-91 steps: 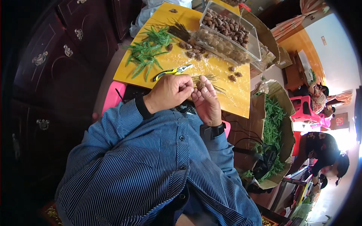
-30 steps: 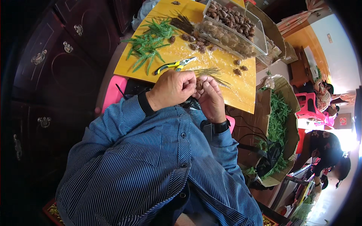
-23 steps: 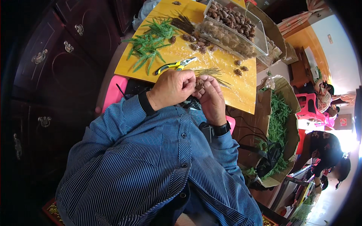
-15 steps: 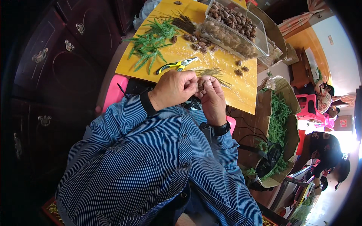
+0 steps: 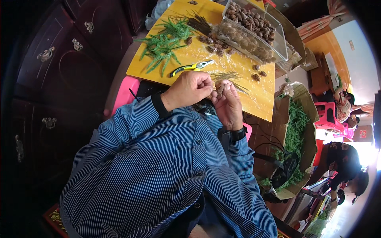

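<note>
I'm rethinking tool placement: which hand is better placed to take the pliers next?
Probably the left hand: it is nearer the pliers, whose handles lie just beyond it. The right hand is farther away and holds a pine cone. What the left pinches, if anything, is unclear.

Dark cabinet (image 5: 63, 91) left; pink chair (image 5: 330, 115) right; upper right, apparently curtain (image 5: 321, 27).

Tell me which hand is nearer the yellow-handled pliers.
Left. The left hand is just below the pliers in view; the right hand is farther off, to their lower right.
</note>
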A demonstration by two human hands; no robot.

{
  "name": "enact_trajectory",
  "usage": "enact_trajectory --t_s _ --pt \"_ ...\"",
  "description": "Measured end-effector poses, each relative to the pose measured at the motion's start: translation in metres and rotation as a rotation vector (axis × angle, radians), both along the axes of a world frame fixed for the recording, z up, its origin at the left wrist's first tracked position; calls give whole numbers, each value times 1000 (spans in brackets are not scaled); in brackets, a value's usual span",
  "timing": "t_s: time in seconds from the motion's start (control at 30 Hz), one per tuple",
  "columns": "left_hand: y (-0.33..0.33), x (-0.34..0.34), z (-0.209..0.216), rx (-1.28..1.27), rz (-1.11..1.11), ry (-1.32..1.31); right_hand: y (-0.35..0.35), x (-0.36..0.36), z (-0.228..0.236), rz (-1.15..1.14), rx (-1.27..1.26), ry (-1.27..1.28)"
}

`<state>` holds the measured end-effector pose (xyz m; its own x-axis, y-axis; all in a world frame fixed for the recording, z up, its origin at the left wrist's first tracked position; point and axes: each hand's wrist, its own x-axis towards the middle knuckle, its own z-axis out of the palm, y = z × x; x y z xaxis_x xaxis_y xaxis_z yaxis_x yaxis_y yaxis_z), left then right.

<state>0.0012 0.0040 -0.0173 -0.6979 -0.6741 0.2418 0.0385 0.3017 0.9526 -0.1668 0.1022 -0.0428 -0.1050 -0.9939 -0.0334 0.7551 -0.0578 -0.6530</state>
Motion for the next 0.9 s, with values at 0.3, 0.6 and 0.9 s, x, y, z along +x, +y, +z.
enact_trajectory --t_s 0.3,0.6,0.9 --pt "-4 1 -1 -31 -8 -30 -2 1 -5 15 -41 -10" --pt "-4 0 1 7 -14 -45 -3 6 -1 -23 -60 84" --pt "2 -1 0 -60 -8 -25 -2 5 3 -22 14 5"
